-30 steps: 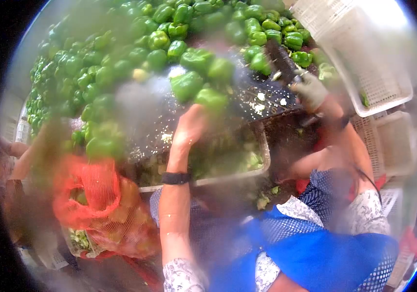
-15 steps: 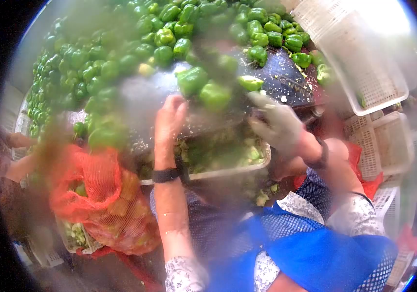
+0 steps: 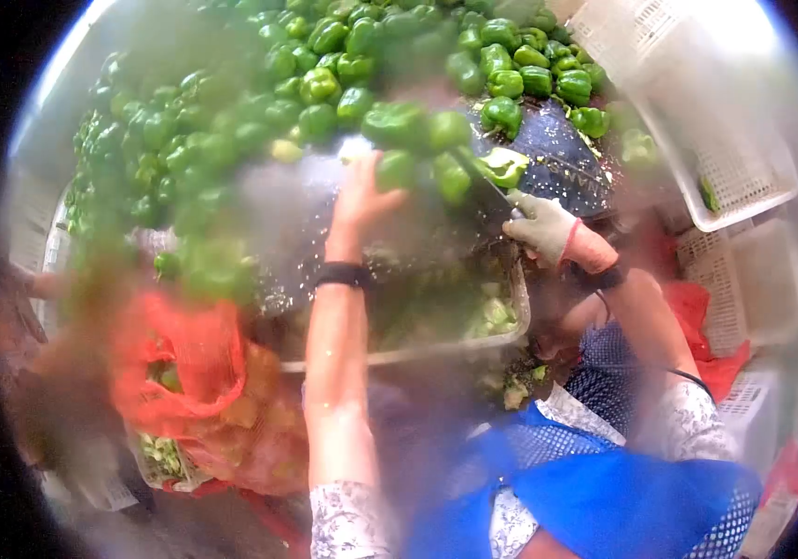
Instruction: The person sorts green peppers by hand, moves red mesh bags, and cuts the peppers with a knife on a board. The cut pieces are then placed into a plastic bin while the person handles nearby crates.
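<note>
My left hand [image 3: 361, 200], bare, reaches up among green peppers [image 3: 394, 126] at the middle of the work surface. Its fingers are blurred beside a pepper, and their grip is unclear. On my right hand [image 3: 540, 226] is a pale glove; its fingers wrap round the handle of a knife [image 3: 489, 184], whose blade points up and left. Near the blade lies a cut pepper [image 3: 505, 168] with its pale inside showing. Below both hands, a tray [image 3: 417, 352] holds green scraps.
A large pepper pile [image 3: 175, 121] spreads along the back and left. White crates [image 3: 753, 200] stand at the right. A red mesh bag [image 3: 222, 401] sits at lower left. Part of another person's arm [image 3: 40, 284] shows at the far left.
My left hand has moved up and right, to the peppers. My right hand has turned, and the knife blade now shows. The view has shifted slightly.
</note>
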A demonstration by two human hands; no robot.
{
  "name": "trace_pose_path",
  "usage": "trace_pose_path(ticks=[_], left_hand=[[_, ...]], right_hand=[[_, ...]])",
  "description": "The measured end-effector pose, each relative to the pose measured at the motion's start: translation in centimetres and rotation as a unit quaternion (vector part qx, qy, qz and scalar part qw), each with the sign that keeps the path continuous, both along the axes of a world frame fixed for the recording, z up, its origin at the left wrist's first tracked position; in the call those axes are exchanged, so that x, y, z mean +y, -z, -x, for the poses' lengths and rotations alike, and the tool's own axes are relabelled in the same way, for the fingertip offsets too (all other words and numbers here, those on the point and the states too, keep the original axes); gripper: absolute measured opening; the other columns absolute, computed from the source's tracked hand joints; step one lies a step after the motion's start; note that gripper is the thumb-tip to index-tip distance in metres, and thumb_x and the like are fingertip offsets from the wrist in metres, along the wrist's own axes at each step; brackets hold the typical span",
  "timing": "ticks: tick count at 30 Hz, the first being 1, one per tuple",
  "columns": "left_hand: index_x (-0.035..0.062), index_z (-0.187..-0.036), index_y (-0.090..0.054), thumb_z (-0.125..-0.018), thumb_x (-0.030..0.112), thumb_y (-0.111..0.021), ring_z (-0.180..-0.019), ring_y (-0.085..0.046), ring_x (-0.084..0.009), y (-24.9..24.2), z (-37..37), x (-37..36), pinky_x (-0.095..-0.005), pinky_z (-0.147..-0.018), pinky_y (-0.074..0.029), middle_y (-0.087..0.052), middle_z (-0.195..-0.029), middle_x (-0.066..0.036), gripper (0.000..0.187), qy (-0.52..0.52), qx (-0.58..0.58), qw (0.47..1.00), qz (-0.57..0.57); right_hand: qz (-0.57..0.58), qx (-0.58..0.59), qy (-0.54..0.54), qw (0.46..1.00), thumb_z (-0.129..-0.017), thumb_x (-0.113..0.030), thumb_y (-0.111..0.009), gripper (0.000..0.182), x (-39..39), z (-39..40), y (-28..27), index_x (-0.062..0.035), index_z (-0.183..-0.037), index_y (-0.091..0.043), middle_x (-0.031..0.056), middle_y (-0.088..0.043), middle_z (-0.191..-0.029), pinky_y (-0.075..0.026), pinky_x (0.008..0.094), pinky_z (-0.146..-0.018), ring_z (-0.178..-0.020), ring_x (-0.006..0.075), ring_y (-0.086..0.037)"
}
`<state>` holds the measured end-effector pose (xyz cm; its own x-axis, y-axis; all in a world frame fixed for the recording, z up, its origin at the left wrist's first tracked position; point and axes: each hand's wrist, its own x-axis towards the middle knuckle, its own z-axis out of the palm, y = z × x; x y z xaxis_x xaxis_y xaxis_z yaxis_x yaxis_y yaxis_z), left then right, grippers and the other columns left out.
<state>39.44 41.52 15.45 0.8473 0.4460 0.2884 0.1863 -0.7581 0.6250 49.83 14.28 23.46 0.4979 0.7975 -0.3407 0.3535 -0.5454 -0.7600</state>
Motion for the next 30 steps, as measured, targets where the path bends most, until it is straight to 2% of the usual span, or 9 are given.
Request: trace_pose_path(ticks=[2,8,11,12,14,17,22,24,30], left_hand=[[0.0060,-0.132,-0.042,-0.066,0.026,-0.078,-0.118,-0.048,-0.0342,0.4,-0.6,-0.9,-0.0394,-0.102,-0.037,-0.047,-0.128,-0.023,0.078,-0.003,-0.016,1.000,-0.027],[0.0095,-0.132,-0.041,-0.069,0.026,-0.078,-0.087,-0.058,-0.0197,0.7,1.2,-0.4,-0.0303,-0.071,-0.049,-0.057,-0.106,-0.013,0.075,-0.053,-0.037,0.955,0.288],[-0.0024,-0.129,-0.042,-0.074,0.024,-0.072,-0.094,-0.058,-0.0186,-1.3,5.2,-2.1,-0.0285,-0.077,-0.049,-0.056,-0.110,-0.014,0.068,-0.092,-0.020,0.936,0.339],[0.0110,-0.134,-0.040,-0.084,0.041,-0.061,-0.094,-0.057,-0.0194,-0.3,5.9,-1.9,-0.0280,-0.058,-0.045,-0.055,-0.116,-0.008,0.062,-0.100,0.007,0.940,0.325],[0.0110,-0.137,-0.038,-0.089,0.046,-0.053,-0.100,-0.055,-0.0208,-0.2,6.9,-1.9,-0.0274,-0.062,-0.045,-0.053,-0.122,-0.009,0.061,-0.117,0.034,0.942,0.313],[0.0097,-0.138,-0.037,-0.092,0.048,-0.045,-0.101,-0.056,-0.0237,2.6,8.0,-1.7,-0.0300,-0.061,-0.047,-0.052,-0.124,-0.011,0.061,-0.104,-0.017,0.961,0.255],[0.0031,-0.130,-0.043,-0.095,0.040,-0.046,-0.102,-0.056,-0.0302,5.1,5.9,-1.3,-0.0360,-0.083,-0.046,-0.056,-0.115,-0.020,0.051,-0.106,-0.025,0.993,0.038],[-0.0031,-0.131,-0.041,-0.092,0.042,-0.045,-0.120,-0.041,-0.0417,4.9,5.0,-1.8,-0.0438,-0.100,-0.035,-0.048,-0.125,-0.030,0.060,-0.141,0.026,0.979,0.147],[-0.0009,-0.137,-0.033,-0.091,0.050,-0.043,-0.126,-0.035,-0.0416,6.4,3.5,-1.3,-0.0446,-0.103,-0.033,-0.038,-0.134,-0.029,0.070,-0.113,-0.029,0.989,0.093]], right_hand=[[-0.056,0.182,0.132,0.973,-0.085,-0.013,-0.058,0.048,-0.5,-0.4,0.0,-0.0021,-0.129,-0.044,0.0000,-0.051,-0.069,-0.040,0.0233,-0.042,-0.046,0.0083,-0.047],[-0.118,-0.220,0.020,0.968,-0.085,-0.015,-0.059,0.049,-2.4,-4.3,4.5,-0.0021,-0.130,-0.046,0.0030,-0.055,-0.070,-0.042,0.0244,-0.050,-0.054,0.0087,-0.049],[-0.153,-0.132,0.047,0.978,-0.085,-0.014,-0.060,0.052,-2.3,-2.3,0.3,-0.0003,-0.132,-0.044,0.0042,-0.058,-0.072,-0.045,0.0256,-0.057,-0.064,0.0091,-0.054],[-0.211,-0.094,0.018,0.973,-0.086,-0.014,-0.060,0.053,-2.3,-1.3,-1.1,0.0017,-0.133,-0.042,0.0057,-0.061,-0.075,-0.047,0.0269,-0.061,-0.069,0.0100,-0.057],[-0.316,-0.400,-0.131,0.850,-0.086,-0.016,-0.059,0.052,-1.2,-1.3,2.3,0.0027,-0.131,-0.043,0.0150,-0.062,-0.092,-0.049,0.0304,-0.073,-0.085,0.0192,-0.060],[-0.098,-0.250,-0.164,0.949,-0.086,-0.020,-0.057,0.050,-0.6,3.2,0.8,0.0026,-0.128,-0.045,0.0254,-0.058,-0.115,-0.049,0.0339,-0.088,-0.105,0.0326,-0.059],[-0.043,-0.249,-0.151,0.956,-0.086,-0.024,-0.052,0.044,1.2,5.7,2.6,-0.0020,-0.124,-0.049,0.0201,-0.061,-0.110,-0.052,0.0398,-0.080,-0.095,0.0347,-0.061],[-0.022,-0.262,-0.127,0.956,-0.087,-0.025,-0.050,0.037,1.3,6.7,2.6,-0.0060,-0.119,-0.051,0.0174,-0.063,-0.105,-0.053,0.0411,-0.075,-0.090,0.0335,-0.064],[-0.022,-0.249,-0.101,0.963,-0.086,-0.022,-0.051,0.031,2.1,6.9,3.0,-0.0077,-0.114,-0.050,0.0163,-0.064,-0.099,-0.052,0.0431,-0.072,-0.086,0.0341,-0.064]])
